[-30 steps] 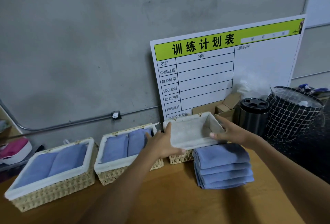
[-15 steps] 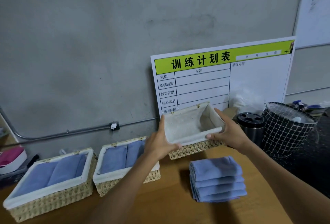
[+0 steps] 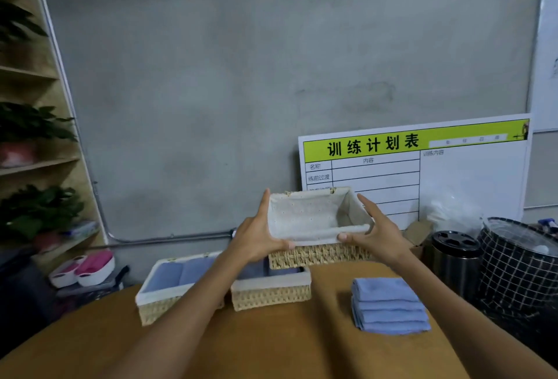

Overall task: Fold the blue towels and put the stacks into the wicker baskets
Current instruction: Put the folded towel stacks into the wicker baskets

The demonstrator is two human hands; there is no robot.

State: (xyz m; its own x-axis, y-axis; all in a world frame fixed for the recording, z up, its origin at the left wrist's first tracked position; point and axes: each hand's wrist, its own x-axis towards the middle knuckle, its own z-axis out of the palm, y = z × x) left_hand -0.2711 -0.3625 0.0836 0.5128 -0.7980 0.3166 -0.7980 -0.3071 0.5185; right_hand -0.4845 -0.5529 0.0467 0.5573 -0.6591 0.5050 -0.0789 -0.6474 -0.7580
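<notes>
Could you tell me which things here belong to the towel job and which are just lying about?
Part of the job:
- empty wicker basket, held up by left hand and right hand
- stack of folded blue towels
- two filled baskets

Lying about:
- training board
- wire bin
- metal canister
- potted plants

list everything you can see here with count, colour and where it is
empty wicker basket: 1, tan with white liner, held up above the table
filled wicker baskets: 2, tan, blue towels inside, table's far left
folded towel stack: 1, blue, on table at right
table: 1, brown wood
planning board: 1, white with green header, leaning on wall
wire bin: 1, black, far right
steel canister: 1, dark lid, beside bin
shelf plants: several, green, left
left hand: grip on basket's left end
right hand: grip on basket's right end
</notes>
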